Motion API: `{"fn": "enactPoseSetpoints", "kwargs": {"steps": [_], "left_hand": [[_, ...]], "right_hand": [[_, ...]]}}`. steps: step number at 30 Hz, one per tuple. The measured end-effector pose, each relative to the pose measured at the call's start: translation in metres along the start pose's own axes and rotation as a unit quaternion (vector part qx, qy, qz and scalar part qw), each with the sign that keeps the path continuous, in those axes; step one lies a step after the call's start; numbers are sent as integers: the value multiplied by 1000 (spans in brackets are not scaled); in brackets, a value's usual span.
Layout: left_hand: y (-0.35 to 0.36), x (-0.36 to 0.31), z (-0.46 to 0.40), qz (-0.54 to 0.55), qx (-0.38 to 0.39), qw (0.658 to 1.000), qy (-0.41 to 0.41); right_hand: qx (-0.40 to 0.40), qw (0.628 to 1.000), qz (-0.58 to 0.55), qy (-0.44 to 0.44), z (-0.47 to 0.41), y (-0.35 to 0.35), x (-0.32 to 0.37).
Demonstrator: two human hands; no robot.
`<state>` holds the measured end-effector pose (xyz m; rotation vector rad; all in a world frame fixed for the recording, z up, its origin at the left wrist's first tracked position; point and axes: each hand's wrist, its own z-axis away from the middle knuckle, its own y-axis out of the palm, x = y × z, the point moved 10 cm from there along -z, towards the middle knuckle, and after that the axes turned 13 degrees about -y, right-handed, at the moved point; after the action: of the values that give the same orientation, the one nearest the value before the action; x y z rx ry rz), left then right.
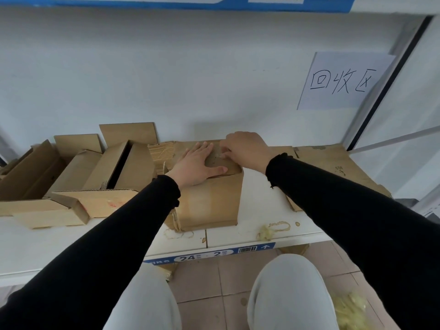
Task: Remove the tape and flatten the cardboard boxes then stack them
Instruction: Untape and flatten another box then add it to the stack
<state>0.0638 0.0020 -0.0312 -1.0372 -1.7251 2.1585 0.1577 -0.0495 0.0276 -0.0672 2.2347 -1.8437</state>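
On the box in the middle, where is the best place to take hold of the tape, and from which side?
Probably at the loose tape end on top of the box, pinched from above, where the right hand already picks. The left hand lies flat on the lid beside it, so peeling away from that hand looks sensible.

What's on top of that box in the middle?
Both hands: the left hand presses flat on the box, the right hand picks at tape. The box top beneath them is hidden.

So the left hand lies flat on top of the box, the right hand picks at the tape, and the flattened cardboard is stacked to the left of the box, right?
Not quite. The head view shows the flattened cardboard to the right of the box; unflattened boxes sit to its left. The left hand does lie flat on top, and the right hand picks at the tape.
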Motion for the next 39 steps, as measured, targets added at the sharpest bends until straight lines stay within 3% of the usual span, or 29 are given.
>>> {"fn": "enactPoseSetpoints", "kwargs": {"steps": [2,4,5,7,8,9,11,14,17,19,21,24,26,30,34,37,39], "left_hand": [[-1,2,-1,-3,-1,1000,-3],[-2,6,-2,-8,-2,1000,-7],[-2,8,-3,-9,-1,1000,-8],[-3,10,-4,-12,3,1000,-6],[-2,9,-3,-17,3,1000,-4],[-1,8,-3,-23,2,1000,-1],[0,4,1,-43,-7,999,3],[-5,-5,12,-54,-36,998,13],[-26,-19,26,23,-77,996,35],[-43,-29,38,90,-114,988,58],[-58,-31,52,160,-153,972,77],[-68,-13,65,246,-175,951,72],[-62,6,67,255,-168,951,54],[-31,44,72,196,-157,968,6],[-15,71,71,181,-163,970,-13],[-12,77,67,168,-177,970,-14],[-9,82,62,162,-180,970,-23]], "right_hand": [[-40,997,-36,52,3,3,-7],[-122,961,-179,172,18,6,-32],[-182,900,-309,249,31,14,-48],[-262,704,-550,365,57,46,-63],[-278,610,-626,399,67,61,-61],[-284,540,-670,422,74,74,-56],[-286,457,-715,444,82,90,-44],[-326,410,-741,420,80,84,-32],[-405,440,-720,351,69,39,-31],[-431,487,-699,299,56,1,-25],[-433,580,-641,256,43,-34,-14],[-394,765,-473,191,22,-69,13],[-332,820,-439,159,6,-59,37],[-235,848,-453,144,-14,-7,74],[-221,855,-444,150,-24,19,87],[-237,842,-458,159,-28,25,84],[-259,802,-505,189,-27,29,73]]}}
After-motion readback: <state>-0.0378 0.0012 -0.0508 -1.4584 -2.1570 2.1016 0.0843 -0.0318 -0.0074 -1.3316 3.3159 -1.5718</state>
